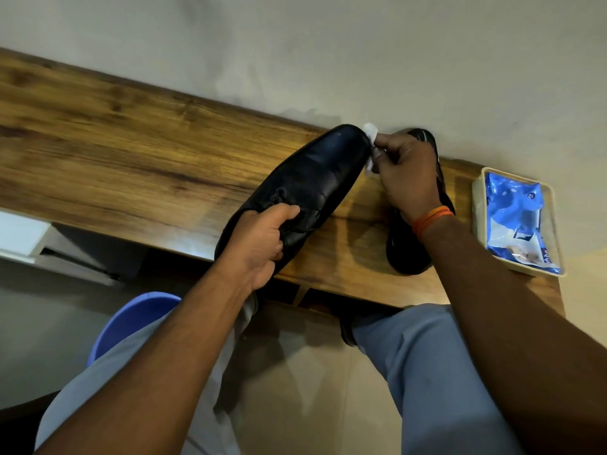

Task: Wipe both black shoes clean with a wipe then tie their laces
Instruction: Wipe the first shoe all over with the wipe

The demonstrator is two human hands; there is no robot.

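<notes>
A black leather shoe [315,178] lies tilted over the wooden table [131,152], toe pointing to the wall. My left hand [259,244] grips it at the heel opening, thumb on the lace area. My right hand [404,172] pinches a white wipe [469,133] against the right side of the shoe's toe. The second black shoe [407,254] stands on the table behind my right hand and wrist, mostly hidden by them.
A cream tray [555,231] at the table's right end holds a blue pack of wipes [512,218]. The wall runs right behind the table. A blue plastic stool [131,320] is under my left leg. My knees sit below the table's front edge.
</notes>
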